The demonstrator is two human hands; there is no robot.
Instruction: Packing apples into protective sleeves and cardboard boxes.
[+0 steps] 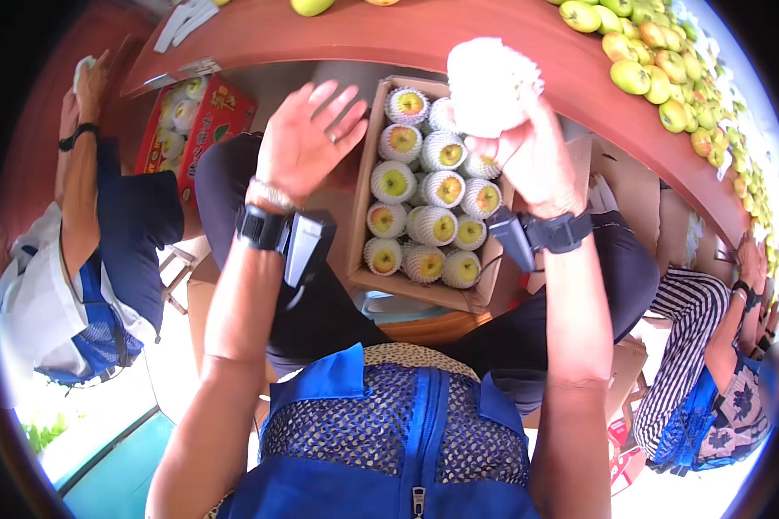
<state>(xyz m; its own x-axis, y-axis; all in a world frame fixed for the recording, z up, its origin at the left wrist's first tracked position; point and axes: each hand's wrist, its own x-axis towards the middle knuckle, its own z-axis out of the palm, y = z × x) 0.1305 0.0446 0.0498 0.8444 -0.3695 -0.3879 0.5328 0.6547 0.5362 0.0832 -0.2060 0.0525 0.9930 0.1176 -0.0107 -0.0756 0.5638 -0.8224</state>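
My right hand (pixel 532 152) grips a white foam fruit net (pixel 490 84) near the far right corner of a cardboard box (pixel 359 188). The net is so bright that I cannot tell whether fruit is inside it. Palm up and empty, my left hand (pixel 308 139) hovers left of the box with its fingers apart. Inside the box, apples (pixel 446 189) in white foam net sleeves stand in rows, stem or blossom ends facing up. The right hand partly covers the apples at the far right.
A red table (pixel 363 39) curves across the far side, with a heap of loose apples (pixel 655 84) at right. Left of me stands a red printed carton (pixel 195 139) of wrapped apples. One person (pixel 81 233) sits at left, another (pixel 720 363) at right.
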